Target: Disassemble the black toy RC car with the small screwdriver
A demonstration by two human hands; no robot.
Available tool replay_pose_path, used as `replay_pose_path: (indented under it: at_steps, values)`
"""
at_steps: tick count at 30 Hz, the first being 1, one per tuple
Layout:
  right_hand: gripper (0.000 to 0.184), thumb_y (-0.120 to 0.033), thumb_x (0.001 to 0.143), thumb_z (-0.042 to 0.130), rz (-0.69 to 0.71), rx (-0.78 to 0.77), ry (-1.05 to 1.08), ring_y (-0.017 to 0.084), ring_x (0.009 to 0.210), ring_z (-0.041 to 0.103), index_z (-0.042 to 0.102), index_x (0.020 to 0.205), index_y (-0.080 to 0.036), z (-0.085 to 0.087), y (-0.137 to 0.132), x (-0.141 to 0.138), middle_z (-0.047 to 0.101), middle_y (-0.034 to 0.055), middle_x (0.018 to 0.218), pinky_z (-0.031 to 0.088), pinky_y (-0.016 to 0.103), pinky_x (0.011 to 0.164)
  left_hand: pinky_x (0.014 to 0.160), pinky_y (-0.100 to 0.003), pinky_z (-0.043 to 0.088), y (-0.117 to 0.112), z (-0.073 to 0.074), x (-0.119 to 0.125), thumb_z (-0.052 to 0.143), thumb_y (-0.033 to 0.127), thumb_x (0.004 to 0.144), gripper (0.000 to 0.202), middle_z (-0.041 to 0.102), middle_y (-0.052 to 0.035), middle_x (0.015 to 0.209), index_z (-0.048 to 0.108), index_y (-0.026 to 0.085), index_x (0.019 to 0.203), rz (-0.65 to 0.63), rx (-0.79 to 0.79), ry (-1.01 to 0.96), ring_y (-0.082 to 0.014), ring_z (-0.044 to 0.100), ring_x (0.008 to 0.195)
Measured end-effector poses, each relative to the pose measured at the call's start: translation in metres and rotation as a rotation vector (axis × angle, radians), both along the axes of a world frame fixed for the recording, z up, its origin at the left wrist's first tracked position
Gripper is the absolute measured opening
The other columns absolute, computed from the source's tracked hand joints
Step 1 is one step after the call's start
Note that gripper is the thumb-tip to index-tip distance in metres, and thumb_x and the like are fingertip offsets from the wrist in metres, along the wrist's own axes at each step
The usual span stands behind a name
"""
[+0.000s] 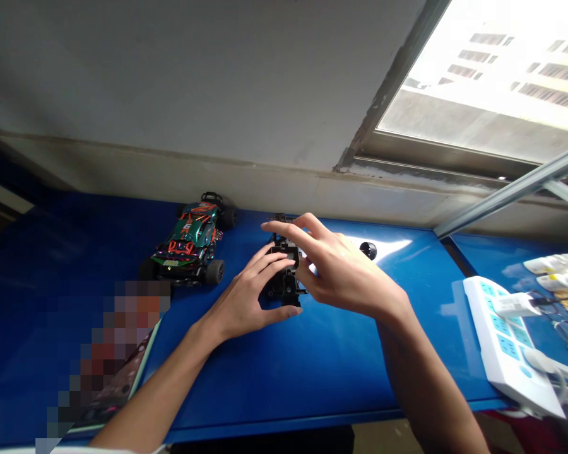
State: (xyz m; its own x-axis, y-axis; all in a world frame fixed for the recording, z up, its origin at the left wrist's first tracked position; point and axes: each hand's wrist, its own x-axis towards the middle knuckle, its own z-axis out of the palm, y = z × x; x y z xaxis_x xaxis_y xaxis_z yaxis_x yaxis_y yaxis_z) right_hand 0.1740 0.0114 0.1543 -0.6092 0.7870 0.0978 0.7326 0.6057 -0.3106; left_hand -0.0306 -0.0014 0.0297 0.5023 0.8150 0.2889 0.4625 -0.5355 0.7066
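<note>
- A black chassis [289, 287] lies on the blue counter [246, 378], between its front and back edges.
- Left hand [243, 296]: spread, thumb well apart from the fingers, which lie over the chassis.
- Right hand [341, 268]: index extended, other fingers bent above the chassis, blocking part of it; cannot tell whether it pinches anything.
- Toy car [189, 230]: left, near the back edge.
- Black round part [368, 251]: right, near that edge.
- Partly pixelated screen [118, 381]: toward the front-left corner.
- White power strip [506, 343]: right, by the front edge.

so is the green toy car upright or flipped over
Upright: the green toy car stands on its black wheels on the blue table, its painted body shell facing up.
</note>
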Motion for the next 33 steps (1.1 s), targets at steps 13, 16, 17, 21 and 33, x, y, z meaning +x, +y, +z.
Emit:
replay_pose_path:
  at_steps: [13, 16, 17, 21, 33]
  values:
    - [0.070, -0.011, 0.095, 0.050, -0.021, -0.008, 0.007, 0.014, 0.076, 0.062, 0.040, 0.160, -0.035, 0.0018, -0.0003, 0.0004, 0.061, 0.0080, 0.134, 0.045, 0.029, 0.069, 0.128, -0.064, 0.034, -0.0001, 0.0000, -0.0002, 0.081, 0.062, 0.083, 0.079, 0.051, -0.0112, 0.162, 0.056, 0.027, 0.149, -0.003, -0.005, 0.009, -0.0442, 0.025, 0.161]
    - [0.061, -0.016, 0.102, 0.049, -0.063, 0.015, -0.014, 0.018, 0.085, 0.066, 0.043, 0.159, -0.033, -0.0001, 0.0003, -0.0013, 0.064, 0.0091, 0.130, 0.048, 0.030, 0.075, 0.129, -0.064, 0.033, 0.0001, -0.0001, 0.0002, 0.080, 0.063, 0.084, 0.079, 0.052, -0.0107, 0.162, 0.056, 0.027, 0.149, -0.011, -0.002, 0.013, -0.0440, 0.024, 0.162]
    - [0.059, -0.016, 0.103, 0.048, -0.068, 0.015, -0.016, 0.019, 0.089, 0.067, 0.043, 0.159, -0.033, -0.0014, 0.0008, -0.0016, 0.065, 0.0093, 0.128, 0.049, 0.031, 0.078, 0.129, -0.064, 0.032, 0.0001, -0.0003, 0.0002, 0.080, 0.063, 0.084, 0.079, 0.052, -0.0108, 0.162, 0.056, 0.027, 0.149, -0.013, -0.001, 0.015, -0.0440, 0.024, 0.162]
    - [0.062, -0.009, 0.103, 0.044, -0.048, 0.004, 0.014, 0.021, 0.099, 0.068, 0.042, 0.160, -0.034, -0.0060, 0.0027, -0.0002, 0.066, 0.0094, 0.129, 0.051, 0.031, 0.082, 0.129, -0.064, 0.032, -0.0001, -0.0013, -0.0002, 0.080, 0.064, 0.084, 0.081, 0.051, -0.0114, 0.162, 0.055, 0.025, 0.149, -0.006, -0.005, 0.023, -0.0442, 0.024, 0.161]
    - [0.080, -0.003, 0.088, 0.049, 0.002, -0.016, 0.089, 0.018, 0.087, 0.063, 0.040, 0.161, -0.034, -0.0001, 0.0029, 0.0075, 0.061, 0.0067, 0.130, 0.048, 0.032, 0.074, 0.129, -0.064, 0.033, -0.0009, -0.0012, -0.0007, 0.080, 0.063, 0.085, 0.081, 0.050, -0.0110, 0.163, 0.052, 0.027, 0.151, -0.008, -0.011, 0.012, -0.0437, 0.023, 0.162]
